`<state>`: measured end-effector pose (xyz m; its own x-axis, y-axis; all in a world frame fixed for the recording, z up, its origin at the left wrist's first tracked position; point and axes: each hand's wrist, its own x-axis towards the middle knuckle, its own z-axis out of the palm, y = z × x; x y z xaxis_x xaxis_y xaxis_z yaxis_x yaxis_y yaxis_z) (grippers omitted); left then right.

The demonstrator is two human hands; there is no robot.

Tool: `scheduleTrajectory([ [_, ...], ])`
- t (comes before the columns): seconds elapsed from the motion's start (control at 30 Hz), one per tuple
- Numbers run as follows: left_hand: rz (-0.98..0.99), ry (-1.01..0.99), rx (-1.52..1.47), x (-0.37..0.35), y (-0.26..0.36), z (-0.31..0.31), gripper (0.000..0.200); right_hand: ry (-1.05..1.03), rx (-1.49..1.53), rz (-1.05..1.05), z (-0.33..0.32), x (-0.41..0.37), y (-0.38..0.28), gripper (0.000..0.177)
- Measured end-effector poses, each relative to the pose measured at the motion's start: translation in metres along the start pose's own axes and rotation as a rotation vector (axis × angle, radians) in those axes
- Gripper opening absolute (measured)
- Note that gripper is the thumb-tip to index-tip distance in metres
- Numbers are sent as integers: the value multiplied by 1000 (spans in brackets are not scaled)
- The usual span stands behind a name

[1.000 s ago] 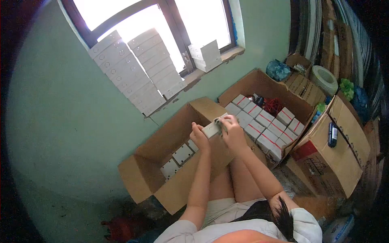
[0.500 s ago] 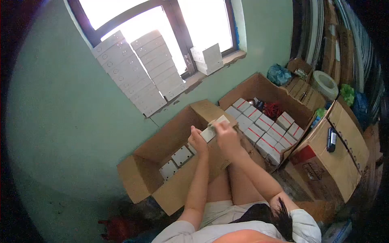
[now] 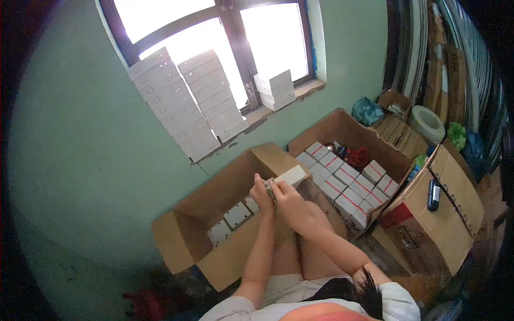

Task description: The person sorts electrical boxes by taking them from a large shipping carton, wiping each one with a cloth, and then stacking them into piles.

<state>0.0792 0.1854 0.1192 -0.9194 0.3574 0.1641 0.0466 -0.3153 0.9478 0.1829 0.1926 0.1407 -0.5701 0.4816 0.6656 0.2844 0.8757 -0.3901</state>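
Above the near side of an open cardboard box [image 3: 182,211], my two hands are close together at a small white box [image 3: 292,176]. My left hand [image 3: 261,193] is closed around its left end. My right hand [image 3: 289,202] has its fingers pressed together at that same end, beside the left fingers. The right end of the white box sticks out past my right hand, tilted upward. Whatever else lies between the fingers is too small to make out. Inside the cardboard box lie white pieces with dark dots [image 3: 236,214].
White boxes stand stacked on the window sill [image 3: 308,91]. At the right, a carton [image 3: 369,129] holds boxes with red stripes and a red bundle. A closed carton [image 3: 407,230] bears a dark handheld device [image 3: 433,195]. A white coil [image 3: 428,124] lies behind.
My right hand has moved left and down along the white box, closer to my left hand. More of the box's right end shows. The view has shifted slightly.
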Motion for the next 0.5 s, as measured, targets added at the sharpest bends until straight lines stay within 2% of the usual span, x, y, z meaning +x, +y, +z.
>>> scheduleTrajectory([
  [0.07,-124,-24,-124,-3,5,-2,51,-10,-5,26,-6,0,11,35],
  [0.1,-77,13,-49,-2,-3,-2,50,-42,-25,50,-9,-2,19,35],
  [0.17,-43,9,-45,-1,7,-11,50,15,-86,292,-19,5,34,32],
  [0.27,-90,11,-104,-2,8,-16,48,41,-76,385,-16,-2,60,33],
  [0.33,-83,-44,-310,0,14,-13,48,78,-91,416,-10,-5,51,34],
  [0.4,-45,-81,-205,9,16,-20,40,126,-43,440,-11,-7,53,36],
  [0.47,-13,-311,-137,20,17,-27,44,143,276,462,-15,-8,62,34],
  [0.5,-5,-319,-136,26,16,-30,44,182,394,434,-14,-5,70,32],
])
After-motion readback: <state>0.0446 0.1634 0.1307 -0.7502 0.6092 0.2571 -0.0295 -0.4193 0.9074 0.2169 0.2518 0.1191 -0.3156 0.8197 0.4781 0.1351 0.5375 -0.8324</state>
